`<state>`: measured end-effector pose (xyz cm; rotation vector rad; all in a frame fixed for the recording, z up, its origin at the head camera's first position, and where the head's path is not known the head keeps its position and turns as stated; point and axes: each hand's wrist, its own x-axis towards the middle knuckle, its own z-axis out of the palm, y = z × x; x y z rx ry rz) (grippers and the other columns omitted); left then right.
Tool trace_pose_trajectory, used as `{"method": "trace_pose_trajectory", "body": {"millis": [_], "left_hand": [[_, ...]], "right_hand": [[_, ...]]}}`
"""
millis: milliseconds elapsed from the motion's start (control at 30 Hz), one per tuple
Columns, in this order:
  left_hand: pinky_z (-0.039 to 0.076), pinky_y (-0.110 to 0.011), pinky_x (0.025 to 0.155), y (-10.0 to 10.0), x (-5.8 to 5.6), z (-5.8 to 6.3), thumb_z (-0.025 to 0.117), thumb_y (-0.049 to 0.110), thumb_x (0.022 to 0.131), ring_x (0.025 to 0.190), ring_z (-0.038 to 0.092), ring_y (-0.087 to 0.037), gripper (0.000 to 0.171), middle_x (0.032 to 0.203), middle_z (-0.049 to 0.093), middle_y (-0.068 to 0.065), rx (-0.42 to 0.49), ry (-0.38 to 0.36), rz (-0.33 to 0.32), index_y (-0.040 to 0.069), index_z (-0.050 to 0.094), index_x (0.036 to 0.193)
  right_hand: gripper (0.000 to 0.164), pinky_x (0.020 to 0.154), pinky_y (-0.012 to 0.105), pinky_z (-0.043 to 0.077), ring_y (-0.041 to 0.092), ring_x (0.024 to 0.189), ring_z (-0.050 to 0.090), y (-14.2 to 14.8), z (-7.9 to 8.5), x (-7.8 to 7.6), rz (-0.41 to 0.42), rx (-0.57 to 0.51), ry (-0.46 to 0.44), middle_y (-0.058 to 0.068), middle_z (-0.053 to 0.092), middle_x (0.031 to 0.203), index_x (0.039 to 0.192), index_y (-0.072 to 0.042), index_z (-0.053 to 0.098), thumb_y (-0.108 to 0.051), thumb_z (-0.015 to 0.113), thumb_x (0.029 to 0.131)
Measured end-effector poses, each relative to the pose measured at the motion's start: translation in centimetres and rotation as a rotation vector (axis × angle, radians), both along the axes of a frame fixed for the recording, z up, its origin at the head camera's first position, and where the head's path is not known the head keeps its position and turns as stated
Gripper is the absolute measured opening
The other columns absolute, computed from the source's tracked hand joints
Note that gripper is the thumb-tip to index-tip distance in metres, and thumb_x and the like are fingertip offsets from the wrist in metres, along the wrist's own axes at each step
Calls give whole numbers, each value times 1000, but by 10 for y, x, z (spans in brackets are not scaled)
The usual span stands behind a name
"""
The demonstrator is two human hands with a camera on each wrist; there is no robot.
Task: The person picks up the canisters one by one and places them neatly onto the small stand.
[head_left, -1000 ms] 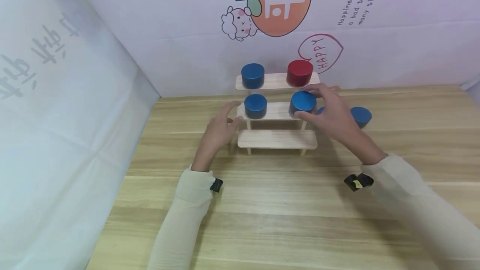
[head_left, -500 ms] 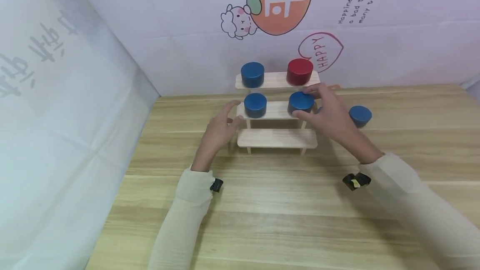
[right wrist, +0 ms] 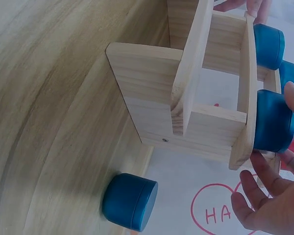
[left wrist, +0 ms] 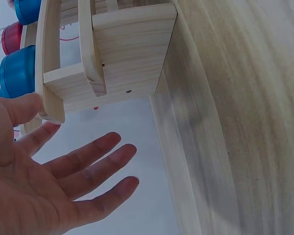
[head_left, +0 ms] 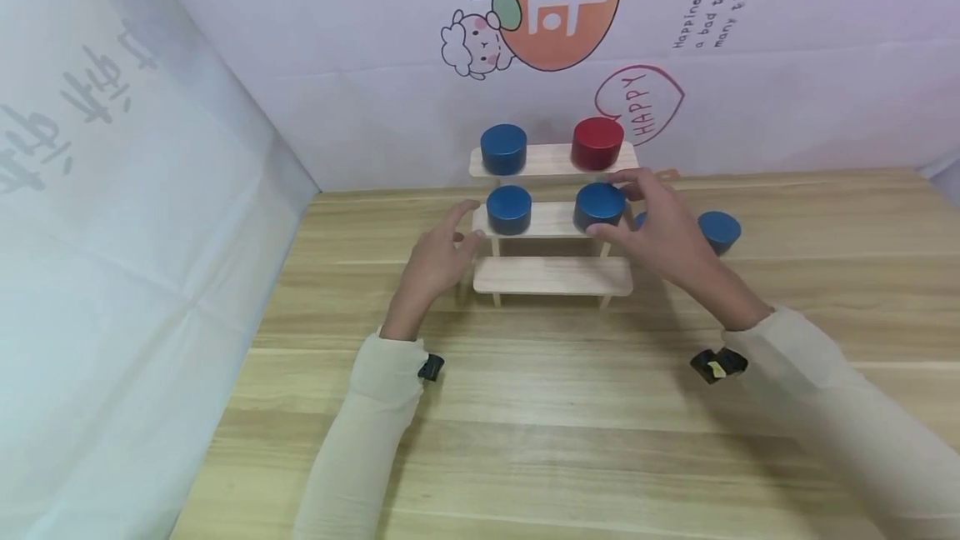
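A three-tier wooden display stand (head_left: 553, 276) stands near the wall. My right hand (head_left: 663, 232) holds a round blue tin (head_left: 600, 205) at the right end of the middle tier, thumb in front and fingers behind. In the right wrist view, this blue tin (right wrist: 273, 122) rests against the board. With thumb and index finger my left hand (head_left: 441, 258) grips the left end of the middle tier; its other fingers spread free in the left wrist view. Another blue tin (head_left: 509, 211) sits just beside that hand. On the top tier are a blue tin (head_left: 503, 150) and a red tin (head_left: 597, 144).
To the right of the stand, a blue tin (head_left: 720, 232) stands on the wooden table (head_left: 525, 440). Another blue tin (head_left: 640, 221) is mostly hidden behind my right hand. A printed white cloth (head_left: 360, 123) covers the wall behind, with more cloth at the left.
The blue tin in my right hand has shifted slightly left and settled on the middle tier. My left hand has kept its place at the stand.
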<state>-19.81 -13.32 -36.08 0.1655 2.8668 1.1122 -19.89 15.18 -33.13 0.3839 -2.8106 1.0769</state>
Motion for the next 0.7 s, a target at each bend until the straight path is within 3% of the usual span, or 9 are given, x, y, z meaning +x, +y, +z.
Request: {"method": "trace_pose_trajectory", "body": {"millis": [233,500,700], "left_hand": [[46,-39,74,-2,2,-2,48,35,90,102,54,-22,46,120,53,-12,99,41,-18,35,34,134],[44,-42,78,-5,10,3,48,39,90,101,54,-25,48,120,53,-15,105,71,13,36,33,135],[44,-43,79,-8,19,6,52,36,89,102,54,-30,47,117,54,-17,93,137,-2,29,39,133]], "right_hand": [[77,82,54,38,31,112,43,8,1,5,13,2,55,12,47,121,133,-15,39,-49,69,71],[69,84,52,37,30,111,42,20,0,12,17,-22,117,9,47,122,130,-13,42,-40,71,73],[73,87,50,36,28,112,43,37,-4,18,-12,-12,125,7,45,128,132,-15,41,-41,72,72]]}}
